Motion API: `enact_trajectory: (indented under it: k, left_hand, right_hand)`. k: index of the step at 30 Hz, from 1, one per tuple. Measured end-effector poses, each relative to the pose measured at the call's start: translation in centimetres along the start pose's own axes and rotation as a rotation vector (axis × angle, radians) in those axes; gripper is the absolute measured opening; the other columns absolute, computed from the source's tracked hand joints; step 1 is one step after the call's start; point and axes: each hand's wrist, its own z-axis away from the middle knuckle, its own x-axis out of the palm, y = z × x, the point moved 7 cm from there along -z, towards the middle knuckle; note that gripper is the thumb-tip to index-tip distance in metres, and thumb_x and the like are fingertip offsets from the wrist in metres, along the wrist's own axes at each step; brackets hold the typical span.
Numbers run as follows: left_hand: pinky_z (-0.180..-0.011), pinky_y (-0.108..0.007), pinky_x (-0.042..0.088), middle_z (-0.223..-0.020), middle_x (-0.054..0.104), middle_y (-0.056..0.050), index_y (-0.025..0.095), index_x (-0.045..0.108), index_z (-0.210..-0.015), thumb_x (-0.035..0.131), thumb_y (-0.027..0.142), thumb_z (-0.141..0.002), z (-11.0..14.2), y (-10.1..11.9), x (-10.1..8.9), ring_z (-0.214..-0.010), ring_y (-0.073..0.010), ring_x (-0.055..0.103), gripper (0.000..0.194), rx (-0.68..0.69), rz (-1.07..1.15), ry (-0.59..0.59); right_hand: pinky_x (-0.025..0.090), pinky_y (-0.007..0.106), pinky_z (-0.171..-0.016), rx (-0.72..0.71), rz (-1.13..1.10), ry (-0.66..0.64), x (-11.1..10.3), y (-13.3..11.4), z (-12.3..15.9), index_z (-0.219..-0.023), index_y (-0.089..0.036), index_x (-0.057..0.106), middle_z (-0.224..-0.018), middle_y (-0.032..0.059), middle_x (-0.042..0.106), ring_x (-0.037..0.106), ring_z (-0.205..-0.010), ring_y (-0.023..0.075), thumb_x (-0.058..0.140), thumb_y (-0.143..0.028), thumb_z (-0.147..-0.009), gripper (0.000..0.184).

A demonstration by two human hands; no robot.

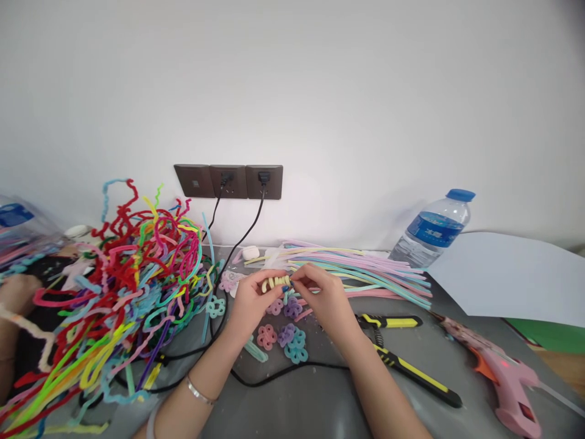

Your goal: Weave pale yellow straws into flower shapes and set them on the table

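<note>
A pale yellow pipe cleaner (275, 282), wound into a row of loops, is held above the table. My left hand (250, 305) grips its loops between thumb and fingers. At the right end of the coil, my right hand (323, 296) is closed in a pinch on the same pipe cleaner; its fingertips partly hide that end. Below and between the hands lie small looped flowers: a pink flower (267, 337), a purple flower (287, 335) and a blue flower (296, 346). A mint flower (216, 306) lies left of my left wrist.
Tangled coloured pipe cleaners (137, 274) heap up on the left, beside another person's hand (18, 299). Straight pipe cleaners (384, 274) lie behind my hands. Pliers (411, 369), a pink glue gun (507, 378), a water bottle (432, 228) and white paper (507, 277) are right. A black cord (292, 367) crosses the table.
</note>
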Motion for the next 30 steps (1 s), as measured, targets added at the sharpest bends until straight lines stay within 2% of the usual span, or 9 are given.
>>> enact_trajectory:
  k: [4, 8, 12, 16, 20, 25, 30]
  left_hand:
    - [-0.062, -0.023, 0.052, -0.084, 0.074, -0.004, 0.017, 0.075, -0.092, 0.07, 0.022, -0.069, -0.1, 0.1, -0.4, -0.068, -0.0143, 0.064, 0.024, 0.009, 0.014, 0.04]
    - [-0.062, -0.023, 0.052, -0.086, 0.074, -0.005, 0.019, 0.075, -0.092, 0.072, 0.024, -0.069, -0.2, -0.2, -0.7, -0.071, -0.0144, 0.064, 0.025, -0.02, 0.058, 0.065]
    - [-0.062, -0.022, 0.051, -0.086, 0.073, -0.005, 0.019, 0.075, -0.092, 0.074, 0.026, -0.068, 0.0, -0.4, -0.7, -0.071, -0.0146, 0.063, 0.025, -0.055, 0.087, 0.084]
    - [-0.061, -0.023, 0.051, -0.084, 0.073, -0.005, 0.018, 0.076, -0.092, 0.075, 0.028, -0.068, 0.1, -0.1, -0.4, -0.069, -0.0146, 0.063, 0.025, -0.028, 0.083, 0.06]
    - [-0.062, -0.025, 0.052, -0.084, 0.074, -0.005, 0.018, 0.075, -0.091, 0.074, 0.026, -0.068, 0.0, 0.5, -0.4, -0.07, -0.0158, 0.064, 0.024, 0.02, 0.056, 0.049]
    - [-0.064, -0.027, 0.054, -0.086, 0.075, -0.005, 0.018, 0.075, -0.088, 0.071, 0.023, -0.07, 0.1, 1.4, -0.2, -0.072, -0.0176, 0.066, 0.02, 0.078, -0.035, 0.015]
    - [-0.065, -0.026, 0.053, -0.086, 0.076, -0.005, 0.018, 0.075, -0.088, 0.069, 0.021, -0.071, 0.3, 1.7, 0.0, -0.075, -0.0186, 0.068, 0.018, 0.136, -0.128, 0.014]
  right_hand:
    - [0.048, 0.025, -0.064, -0.048, -0.02, 0.003, -0.1, -0.6, 0.1, -0.079, -0.021, 0.06, -0.077, 0.0025, 0.058, 0.059, -0.072, 0.0159, 0.049, -0.015, -0.086, 0.014]
    - [0.05, 0.026, -0.067, -0.023, -0.082, 0.0, -0.2, -0.7, 0.0, -0.087, -0.021, 0.063, -0.082, 0.0035, 0.062, 0.06, -0.073, 0.0158, 0.049, -0.016, -0.087, 0.015]
    - [0.049, 0.027, -0.065, 0.127, -0.29, -0.05, 0.2, 0.4, -0.1, -0.085, -0.02, 0.061, -0.081, 0.0037, 0.063, 0.061, -0.074, 0.0171, 0.054, -0.028, -0.088, 0.011]
    - [0.044, 0.024, -0.055, 0.263, -0.52, -0.124, 0.8, 1.2, 0.0, -0.083, -0.021, 0.055, -0.067, -0.0019, 0.056, 0.056, -0.061, 0.013, 0.06, -0.041, -0.085, 0.021]
    - [0.046, 0.024, -0.059, 0.342, -0.617, -0.189, 1.3, 1.1, 0.2, -0.084, -0.02, 0.055, -0.065, -0.0027, 0.056, 0.055, -0.061, 0.0121, 0.062, -0.045, -0.084, 0.026]
    - [0.049, 0.027, -0.06, 0.368, -0.53, -0.154, 1.0, 1.2, 0.2, -0.079, -0.019, 0.056, -0.064, -0.001, 0.058, 0.058, -0.06, 0.0139, 0.066, -0.045, -0.077, 0.027]
    - [0.048, 0.027, -0.057, 0.293, -0.387, -0.09, 0.5, 1.3, 0.1, -0.076, -0.019, 0.057, -0.064, 0.0001, 0.058, 0.057, -0.059, 0.0147, 0.064, -0.038, -0.076, 0.02]
